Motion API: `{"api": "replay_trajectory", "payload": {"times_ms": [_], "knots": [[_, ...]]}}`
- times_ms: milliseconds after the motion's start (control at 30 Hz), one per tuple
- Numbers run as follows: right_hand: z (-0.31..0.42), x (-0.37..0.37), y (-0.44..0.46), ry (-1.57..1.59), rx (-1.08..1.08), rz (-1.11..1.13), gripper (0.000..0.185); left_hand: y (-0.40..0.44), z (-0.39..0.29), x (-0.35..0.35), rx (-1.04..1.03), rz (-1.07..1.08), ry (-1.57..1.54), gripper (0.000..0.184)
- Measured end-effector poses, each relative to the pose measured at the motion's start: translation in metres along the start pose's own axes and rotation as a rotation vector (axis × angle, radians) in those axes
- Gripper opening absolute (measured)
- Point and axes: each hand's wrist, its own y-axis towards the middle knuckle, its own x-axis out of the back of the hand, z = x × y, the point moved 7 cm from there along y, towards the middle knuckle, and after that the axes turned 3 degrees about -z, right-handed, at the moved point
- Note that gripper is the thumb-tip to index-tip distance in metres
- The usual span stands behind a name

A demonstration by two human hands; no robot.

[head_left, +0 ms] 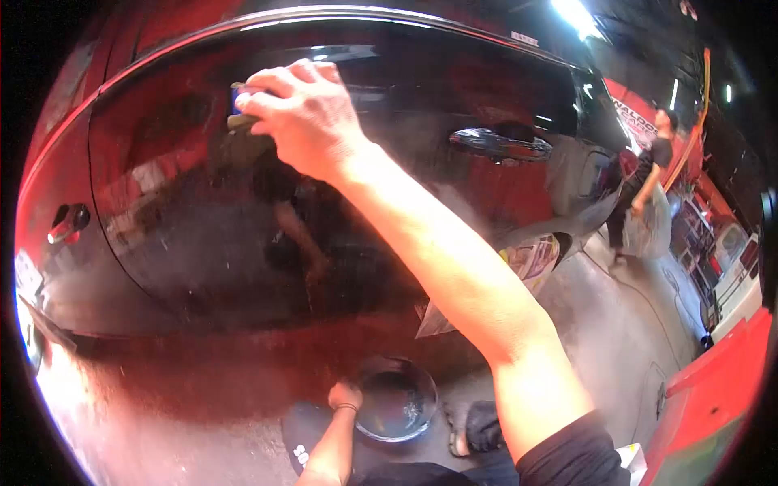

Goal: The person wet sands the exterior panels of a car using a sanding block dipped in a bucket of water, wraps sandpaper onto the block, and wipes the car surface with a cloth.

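My right hand [304, 113] is raised to the dark, glossy car door [389, 202]. Its fingers are closed round a small block [237, 99] with a blue side and a yellowish-brown edge, which lies against the door panel; most of it is hidden under the hand. Low down, my left hand [346, 395] is closed beside the left rim of a round basin [387, 436] on the floor. Whether it grips the rim or something else cannot be made out. The basin looks dark inside, perhaps with water.
A chrome door handle [501, 144] sits right of my forearm. Printed paper [531, 259] hangs near the car's lower side. A person in dark clothes [652, 162] stands at the right, by cluttered equipment [725, 251]. A red panel [713, 397] is at the lower right.
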Motion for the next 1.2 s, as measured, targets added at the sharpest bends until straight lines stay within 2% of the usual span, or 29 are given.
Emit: {"api": "replay_trajectory", "payload": {"times_ms": [67, 133, 167, 200, 233, 300, 367, 400, 433, 467, 500, 533, 600, 633, 667, 700, 767, 800, 867, 967, 1000, 1033, 1067, 1100, 1133, 1167, 1200], "knots": [[-0.011, 0.014, -0.009, -0.038, 0.059, 0.027, 0.037, -0.001, -0.005, -0.016, -0.011, 0.035, -0.018, 0.047], [-0.062, 0.069, -0.043, -0.035, 0.060, -0.034, 0.035, -0.005, -0.003, -0.016, -0.010, 0.055, -0.057, 0.050], [-0.087, 0.105, -0.061, -0.237, -0.001, -0.081, 0.030, -0.010, -0.009, -0.012, -0.004, 0.063, -0.088, 0.051], [-0.126, 0.140, -0.083, -0.261, -0.162, -0.057, 0.028, -0.025, -0.026, 0.012, -0.028, 0.116, -0.146, 0.062], [-0.162, 0.173, -0.116, -0.361, -0.355, -0.007, 0.032, -0.029, -0.025, 0.008, -0.045, 0.088, -0.155, 0.061], [-0.140, 0.221, -0.144, -0.216, -0.375, -0.046, 0.036, -0.026, -0.020, 0.007, -0.074, 0.022, -0.184, 0.060], [-0.074, 0.231, -0.184, 0.123, -0.551, 0.065, 0.039, -0.042, -0.016, 0.009, -0.014, 0.102, -0.134, 0.056], [-0.037, 0.218, -0.228, 0.328, -0.681, 0.200, 0.040, -0.051, -0.014, 0.013, 0.014, 0.124, -0.110, 0.054], [0.007, 0.214, -0.277, 0.380, -0.691, 0.343, 0.044, -0.056, -0.020, 0.010, 0.035, 0.128, -0.087, 0.053], [0.054, 0.183, -0.319, 0.498, -0.706, 0.690, 0.048, -0.058, -0.019, 0.011, 0.066, 0.140, -0.061, 0.051], [0.103, 0.147, -0.406, 0.700, -0.852, 0.819, 0.048, -0.066, -0.020, 0.015, 0.115, 0.170, -0.037, 0.054], [0.156, 0.120, -0.467, 0.760, -0.902, 1.065, 0.047, -0.069, -0.016, 0.016, 0.116, 0.179, -0.041, 0.055], [0.250, 0.073, -0.588, 0.662, -0.724, 1.657, 0.048, -0.068, -0.011, 0.013, 0.108, 0.182, -0.050, 0.057], [0.278, 0.067, -0.609, 0.522, -0.670, 1.831, 0.044, -0.067, -0.011, 0.016, 0.105, 0.177, -0.053, 0.057], [0.292, 0.072, -0.610, 0.501, -0.686, 1.757, 0.038, -0.069, -0.013, 0.015, 0.103, 0.173, -0.058, 0.057], [0.317, 0.056, -0.664, 0.428, -0.739, 1.659, 0.034, -0.072, -0.014, 0.015, 0.097, 0.165, -0.055, 0.060], [0.343, 0.068, -0.679, 0.235, -0.482, 1.504, 0.037, -0.073, -0.014, 0.015, 0.080, 0.148, -0.048, 0.068], [0.349, 0.058, -0.698, 0.306, -0.492, 1.607, 0.038, -0.071, -0.012, 0.012, 0.120, 0.140, -0.052, 0.057], [0.353, 0.039, -0.732, 0.440, -0.509, 1.826, 0.039, -0.069, -0.008, 0.011, 0.122, 0.114, -0.045, 0.058], [0.310, 0.046, -0.671, 0.559, -0.204, 2.087, 0.046, -0.060, 0.001, -0.002, 0.141, 0.068, -0.031, 0.061], [0.293, 0.042, -0.666, 0.624, -0.307, 2.079, 0.053, -0.058, 0.004, -0.004, 0.149, 0.050, -0.024, 0.062], [0.274, 0.042, -0.647, 0.697, -0.251, 2.019, 0.059, -0.062, 0.004, 0.000, 0.151, 0.006, -0.020, 0.063], [0.235, 0.063, -0.584, 0.822, -0.372, 1.792, 0.063, -0.069, 0.000, 0.004, 0.149, -0.035, -0.019, 0.063], [0.195, 0.086, -0.507, 0.997, -0.385, 1.719, 0.060, -0.078, -0.004, 0.002, 0.148, -0.073, -0.021, 0.064], [0.157, 0.101, -0.456, 1.083, -0.421, 1.469, 0.057, -0.091, -0.016, 0.017, 0.216, -0.073, -0.056, 0.062], [0.116, 0.120, -0.401, 1.044, -0.375, 1.181, 0.051, -0.087, -0.013, 0.013, 0.231, -0.124, -0.043, 0.059], [0.077, 0.139, -0.346, 0.890, -0.254, 0.983, 0.046, -0.087, -0.015, 0.014, 0.244, -0.125, -0.041, 0.058]]}}
